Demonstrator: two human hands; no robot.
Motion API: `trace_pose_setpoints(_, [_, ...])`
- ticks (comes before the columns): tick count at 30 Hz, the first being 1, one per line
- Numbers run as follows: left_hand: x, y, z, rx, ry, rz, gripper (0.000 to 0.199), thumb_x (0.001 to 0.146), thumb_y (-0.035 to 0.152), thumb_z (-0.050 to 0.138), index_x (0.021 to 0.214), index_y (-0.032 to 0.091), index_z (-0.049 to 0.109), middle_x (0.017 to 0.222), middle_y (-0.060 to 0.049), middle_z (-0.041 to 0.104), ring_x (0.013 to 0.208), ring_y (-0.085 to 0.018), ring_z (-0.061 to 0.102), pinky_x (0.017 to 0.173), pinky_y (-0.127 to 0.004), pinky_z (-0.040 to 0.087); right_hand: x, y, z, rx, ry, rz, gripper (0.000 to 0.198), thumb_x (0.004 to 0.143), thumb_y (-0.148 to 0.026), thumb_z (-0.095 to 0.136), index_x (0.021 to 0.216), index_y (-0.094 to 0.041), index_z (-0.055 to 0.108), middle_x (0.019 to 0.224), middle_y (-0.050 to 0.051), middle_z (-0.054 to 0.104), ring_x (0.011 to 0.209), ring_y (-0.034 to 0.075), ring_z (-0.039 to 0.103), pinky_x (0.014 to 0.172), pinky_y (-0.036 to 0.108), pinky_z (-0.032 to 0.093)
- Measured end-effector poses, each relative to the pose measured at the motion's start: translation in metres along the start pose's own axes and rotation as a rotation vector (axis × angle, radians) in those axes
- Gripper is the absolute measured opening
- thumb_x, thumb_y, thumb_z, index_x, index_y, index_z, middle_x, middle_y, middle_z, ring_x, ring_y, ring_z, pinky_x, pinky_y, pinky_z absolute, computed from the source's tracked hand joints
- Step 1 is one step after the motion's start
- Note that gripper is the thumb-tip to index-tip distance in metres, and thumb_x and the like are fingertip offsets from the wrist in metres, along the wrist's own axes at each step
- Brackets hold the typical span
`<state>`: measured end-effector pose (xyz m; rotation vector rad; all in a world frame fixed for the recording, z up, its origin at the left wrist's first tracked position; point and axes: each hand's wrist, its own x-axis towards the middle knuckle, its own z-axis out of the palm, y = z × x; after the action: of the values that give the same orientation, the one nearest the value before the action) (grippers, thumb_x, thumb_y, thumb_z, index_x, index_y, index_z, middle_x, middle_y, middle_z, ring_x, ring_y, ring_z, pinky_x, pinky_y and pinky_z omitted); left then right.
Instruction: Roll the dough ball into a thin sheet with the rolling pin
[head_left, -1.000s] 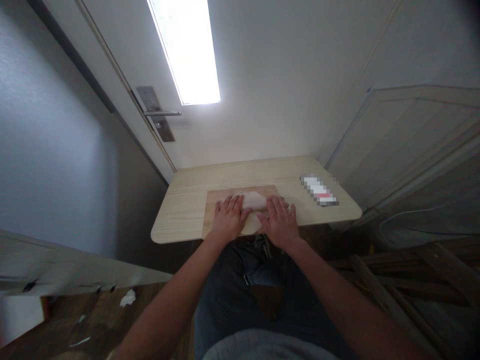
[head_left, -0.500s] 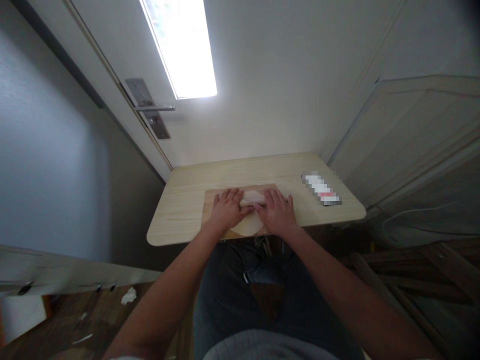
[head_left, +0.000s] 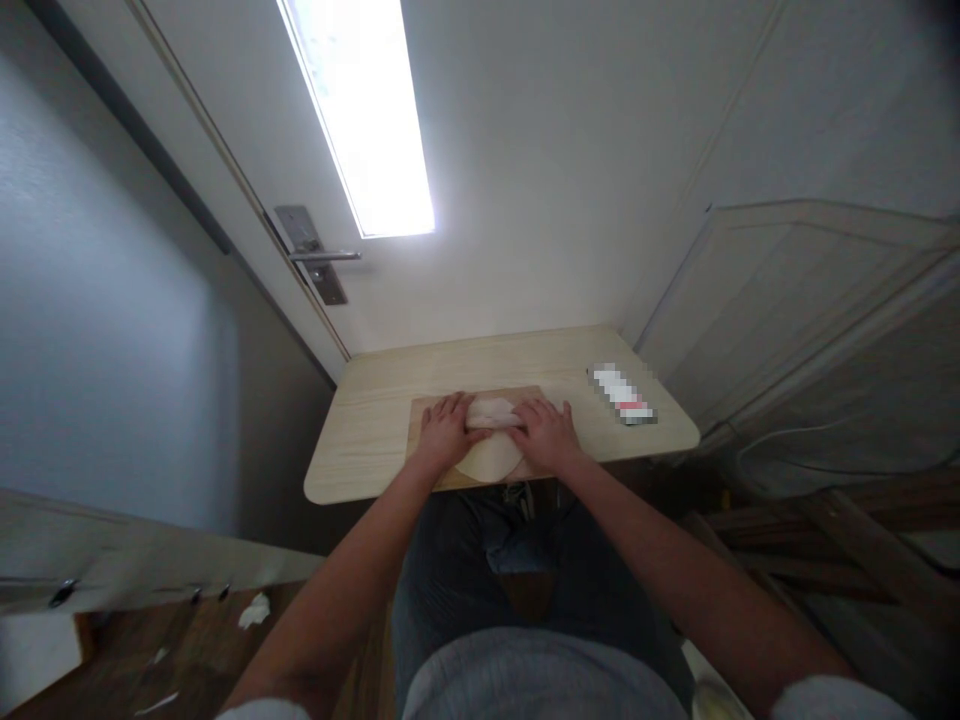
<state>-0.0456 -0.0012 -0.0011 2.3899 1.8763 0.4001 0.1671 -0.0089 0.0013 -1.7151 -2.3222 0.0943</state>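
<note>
A flat round sheet of dough (head_left: 491, 458) lies on a wooden board (head_left: 417, 432). Its far part is rolled into a pale dough roll (head_left: 491, 412); whether a rolling pin is inside, I cannot tell. My left hand (head_left: 448, 432) grips the left end of the roll, fingers over its far side and thumb along the near side. At the right end, my right hand (head_left: 546, 432) holds the roll the same way. The palms cover both ends.
The board sits at the near edge of a small pale table (head_left: 345, 450). To the right lies a blurred-out phone-like object (head_left: 622, 395). Behind the table stands a door with a metal handle (head_left: 326, 256). Wooden slats (head_left: 817, 550) stand low at the right.
My thumbs have moved apart toward the roll's ends, so more of its middle shows. The whole view has shifted slightly with my head.
</note>
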Motion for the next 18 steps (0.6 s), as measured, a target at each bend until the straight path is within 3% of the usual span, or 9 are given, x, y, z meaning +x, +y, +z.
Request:
trace_pose_setpoints(4, [-0.014,-0.004,-0.003,-0.028,0.073,-0.146,0.073,0.087,0.057,0.06,0.149,0.025,0.037,0.154,-0.011,0.043,0.141,-0.028,0.038,0.114,-0.046,0.03,-0.004,0.0,-0.006,0.006,0.045,-0.024,0.031,0.097,-0.04,0.047,0.115,-0.023,0.065,0.13,0.01,0.063,0.129,0.027,0.044,0.113,0.061,0.013])
trace_pose_setpoints(9, [-0.037,-0.008,-0.014,-0.002,0.077,-0.267,0.068,0.087,0.052,0.058,0.145,0.02,0.042,0.151,-0.014,0.045,0.139,-0.03,0.041,0.112,-0.049,0.032,-0.022,0.008,-0.011,0.012,0.118,0.143,0.031,0.095,-0.041,0.05,0.112,-0.02,0.066,0.125,0.013,0.064,0.124,0.028,0.047,0.11,0.054,0.023])
trace_pose_setpoints(14, [-0.042,0.001,-0.029,0.024,0.039,-0.215,0.046,0.091,0.045,0.055,0.13,0.021,0.059,0.141,-0.012,0.056,0.13,-0.027,0.05,0.109,-0.045,0.037,-0.024,0.02,-0.014,0.116,0.125,0.238,0.033,0.093,-0.043,0.055,0.106,-0.017,0.07,0.111,0.014,0.069,0.11,0.027,0.056,0.095,0.039,0.04])
trace_pose_setpoints(18, [-0.02,0.017,-0.034,-0.075,-0.036,-0.072,0.038,0.09,0.039,0.056,0.122,0.021,0.066,0.12,-0.009,0.069,0.115,-0.023,0.06,0.102,-0.035,0.045,-0.01,0.03,-0.011,0.189,0.169,0.251,0.034,0.093,-0.043,0.055,0.105,-0.015,0.071,0.106,0.013,0.07,0.104,0.025,0.058,0.09,0.033,0.043])
